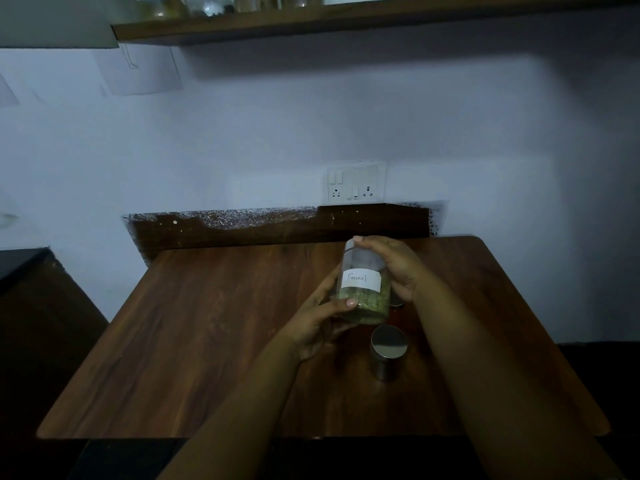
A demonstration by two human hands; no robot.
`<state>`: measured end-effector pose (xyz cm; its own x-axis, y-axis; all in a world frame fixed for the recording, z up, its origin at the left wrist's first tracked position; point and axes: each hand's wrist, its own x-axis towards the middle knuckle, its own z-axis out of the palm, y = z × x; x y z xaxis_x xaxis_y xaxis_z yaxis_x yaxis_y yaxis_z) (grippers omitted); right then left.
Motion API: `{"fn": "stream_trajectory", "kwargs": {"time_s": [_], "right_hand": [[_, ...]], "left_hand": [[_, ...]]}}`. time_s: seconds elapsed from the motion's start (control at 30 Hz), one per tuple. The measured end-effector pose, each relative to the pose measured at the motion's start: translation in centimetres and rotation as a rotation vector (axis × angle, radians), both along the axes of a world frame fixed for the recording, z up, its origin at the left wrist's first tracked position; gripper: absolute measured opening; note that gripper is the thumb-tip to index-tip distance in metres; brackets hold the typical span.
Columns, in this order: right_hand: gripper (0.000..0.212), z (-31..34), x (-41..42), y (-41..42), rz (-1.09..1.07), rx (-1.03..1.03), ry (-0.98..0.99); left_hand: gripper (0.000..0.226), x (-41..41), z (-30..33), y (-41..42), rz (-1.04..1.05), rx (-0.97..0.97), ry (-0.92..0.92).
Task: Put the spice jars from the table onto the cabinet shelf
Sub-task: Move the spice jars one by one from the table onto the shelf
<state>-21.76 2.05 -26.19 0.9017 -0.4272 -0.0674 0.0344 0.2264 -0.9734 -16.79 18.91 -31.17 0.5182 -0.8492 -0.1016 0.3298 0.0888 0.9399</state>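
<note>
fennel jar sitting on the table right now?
No, both hands, left hand and right hand, hold the fennel jar above the table.

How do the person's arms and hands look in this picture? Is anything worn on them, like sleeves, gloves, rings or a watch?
Both forearms are bare as far as the frame shows; no sleeve is visible. The left hand and the right hand wear no gloves. No watch, bracelet or ring can be seen, though the light is dim. The nails are short and look pale, perhaps unpainted; I cannot tell for sure.
</note>
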Motion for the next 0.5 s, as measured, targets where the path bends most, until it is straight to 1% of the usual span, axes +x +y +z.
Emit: {"fn": "stream_trajectory", "kwargs": {"time_s": [0.1, 0.17, 0.23, 0.3, 0.33, 0.4, 0.5], "right_hand": [[0.027, 0.9, -0.5, -0.6, -0.009, -0.025, -0.020], [0.047, 1.4, -0.7, -0.8, -0.014, -0.002, -0.011], [0.066, 1.5, -0.9, -1.3, 0.012, 0.129, -0.010], [0.069, 1.5, -1.3, -2.0, 0.110, 0.236, -0.038], [0.068, 1.4, -1.5, -2.4, 0.167, 0.225, -0.037], [0.073, 1.3, -1.9, -3.1, 0.259, 0.114, -0.002], [0.078, 2.2, -2.2, -2.8, 0.279, -0.076, 0.018]], "left_hand": [[0.073, -0.1, 0.4, -0.8, -0.017, -0.036, -0.024], [0.074, -0.1, 0.6, -1.3, -0.034, -0.069, -0.036], [0.076, 0.0, 1.0, -1.6, -0.023, -0.090, -0.055], [0.077, 0.3, 1.7, -1.9, 0.026, -0.094, -0.094], [0.077, 0.7, 2.1, -2.1, 0.064, -0.091, -0.120], [0.083, 1.4, 3.2, -2.5, 0.134, -0.079, -0.188], [0.093, 2.4, 5.4, -3.2, 0.193, -0.095, -0.277]]}}
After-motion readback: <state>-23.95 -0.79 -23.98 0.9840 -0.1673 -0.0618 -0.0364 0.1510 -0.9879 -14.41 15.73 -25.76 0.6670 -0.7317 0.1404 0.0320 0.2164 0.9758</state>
